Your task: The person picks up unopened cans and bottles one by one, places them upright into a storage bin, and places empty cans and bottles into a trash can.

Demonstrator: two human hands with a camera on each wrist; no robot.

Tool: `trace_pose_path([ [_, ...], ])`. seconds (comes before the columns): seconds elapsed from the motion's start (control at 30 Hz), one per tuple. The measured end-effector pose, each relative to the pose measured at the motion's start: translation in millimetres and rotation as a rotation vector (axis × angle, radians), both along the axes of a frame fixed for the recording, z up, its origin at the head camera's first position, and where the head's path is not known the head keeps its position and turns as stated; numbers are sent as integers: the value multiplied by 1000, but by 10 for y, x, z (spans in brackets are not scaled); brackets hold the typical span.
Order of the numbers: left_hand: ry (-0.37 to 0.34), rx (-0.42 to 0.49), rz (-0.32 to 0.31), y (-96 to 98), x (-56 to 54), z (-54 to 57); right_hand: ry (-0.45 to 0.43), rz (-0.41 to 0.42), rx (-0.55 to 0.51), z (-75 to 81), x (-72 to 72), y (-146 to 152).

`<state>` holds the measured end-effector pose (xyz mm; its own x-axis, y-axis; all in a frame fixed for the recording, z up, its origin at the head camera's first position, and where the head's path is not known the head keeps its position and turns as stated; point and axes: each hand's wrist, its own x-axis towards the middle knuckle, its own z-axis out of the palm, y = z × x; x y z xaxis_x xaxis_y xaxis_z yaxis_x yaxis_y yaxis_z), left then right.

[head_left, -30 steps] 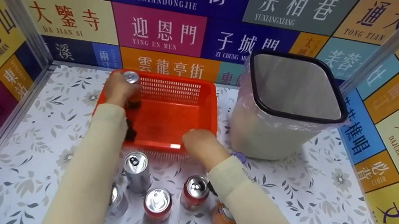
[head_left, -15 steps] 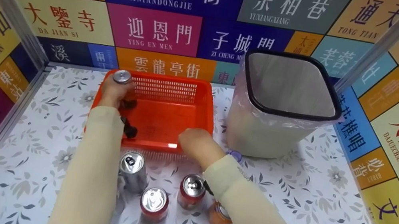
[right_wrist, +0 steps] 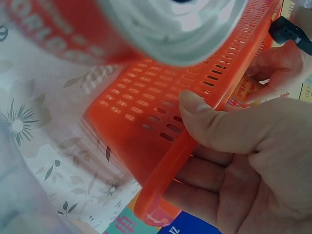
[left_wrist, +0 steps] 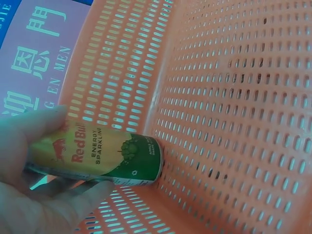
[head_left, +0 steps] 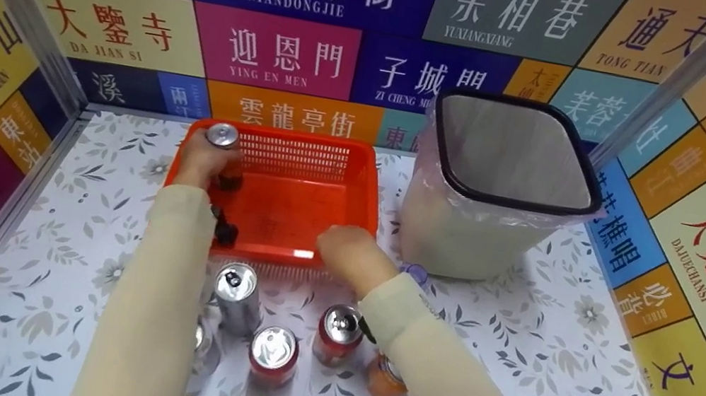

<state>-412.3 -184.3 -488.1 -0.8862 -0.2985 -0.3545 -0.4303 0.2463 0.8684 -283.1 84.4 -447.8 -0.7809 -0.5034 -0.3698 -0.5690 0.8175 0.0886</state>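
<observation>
My left hand grips a Red Bull can in the far left corner of an orange-red plastic basket. The can's silver top shows above the fingers in the head view. Its yellow and green side faces the left wrist camera, with the bottom end close to the perforated basket. My right hand pinches the basket's near right rim. In the right wrist view, the thumb lies on the outer wall while the other fingers curl behind the rim.
In front of the basket stand a tall silver can, two red cans, an orange can and another silver can, partly hidden by the left sleeve. A lined bin stands at right. A purple cap shows beside the right sleeve.
My left hand was blurred one second ago and is now nearly still, with the can slightly shifted in the same basket corner. The right hand stays on the rim.
</observation>
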Motion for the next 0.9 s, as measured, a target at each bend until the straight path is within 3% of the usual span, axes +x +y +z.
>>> trace_pose_path([
  [0.13, 56, 29, -28, -30, 110, 94, 8, 6, -34, -1, 15, 29],
  [0.33, 44, -49, -161, -98, 292, 272, -9, -27, -67, -25, -7, 109],
  [0.47, 97, -43, -227, -148, 489, 349, -29, -80, -57, -21, -12, 121],
  [0.57, 141, 4, -231, -204, 738, 400, -35, -78, -46, -14, -6, 106],
  [0.73, 233, 29, -233, -323, 1259, 483, -35, -78, -77, -2, 4, 62],
  [0.9, 338, -14, -294, -469, 1912, 381, -49, -92, -97, 31, 45, -4],
])
